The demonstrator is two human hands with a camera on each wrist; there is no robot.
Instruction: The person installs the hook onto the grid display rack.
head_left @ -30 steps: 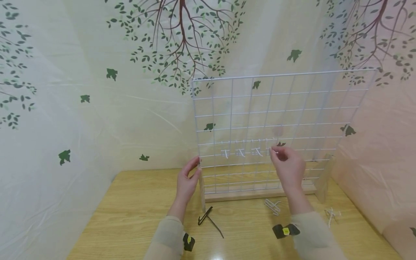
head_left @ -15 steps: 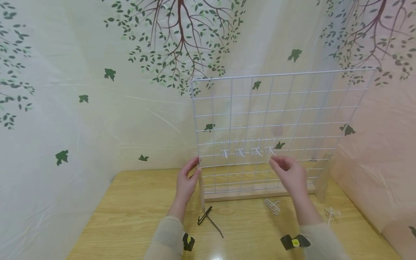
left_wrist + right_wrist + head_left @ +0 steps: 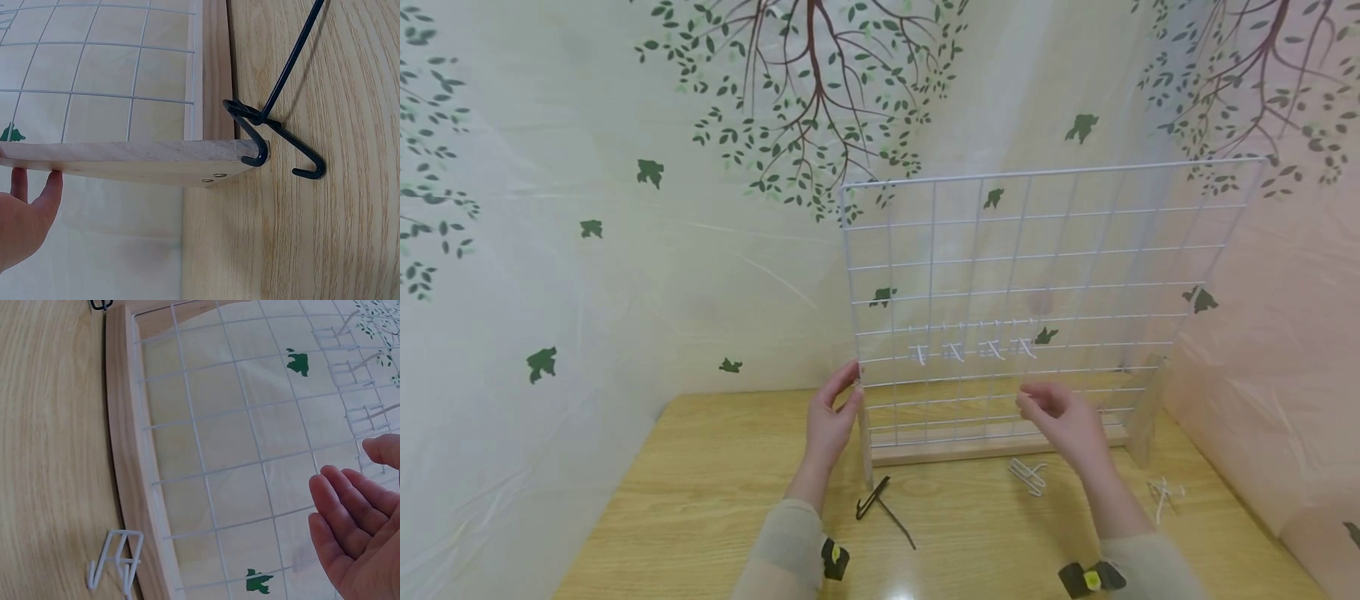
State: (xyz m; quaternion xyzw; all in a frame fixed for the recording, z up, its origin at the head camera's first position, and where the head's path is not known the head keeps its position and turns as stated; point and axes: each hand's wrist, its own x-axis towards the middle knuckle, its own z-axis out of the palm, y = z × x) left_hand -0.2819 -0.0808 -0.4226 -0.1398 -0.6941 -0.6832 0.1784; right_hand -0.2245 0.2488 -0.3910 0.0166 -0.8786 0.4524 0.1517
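Observation:
A white wire grid panel (image 3: 1052, 172) stands upright in a wooden stand. Several white wire hooks (image 3: 920, 354) hang from its middle rows, side by side. At the left edge, my left hand (image 3: 831, 425) holds the stand's wooden side post (image 3: 156, 152) between thumb and fingers; in the left wrist view its fingertips touch the wood. My right hand (image 3: 1071, 421) hovers before the grid, below and right of the rightmost hung hook. Its fingers are relaxed and loosely bent, with nothing between them in the right wrist view.
On the wooden table (image 3: 700, 500), a black wire hook (image 3: 872, 500) lies near the foot of the left post. A white hook (image 3: 1028, 477) lies before the base bar (image 3: 1000, 452). More white wire (image 3: 1163, 498) lies farther right. A leaf-printed sheet (image 3: 737, 275) hangs behind.
My right hand has let go of the rightmost white hook, which stays on the grid. The hand has moved down from it. My left hand has kept its place on the post.

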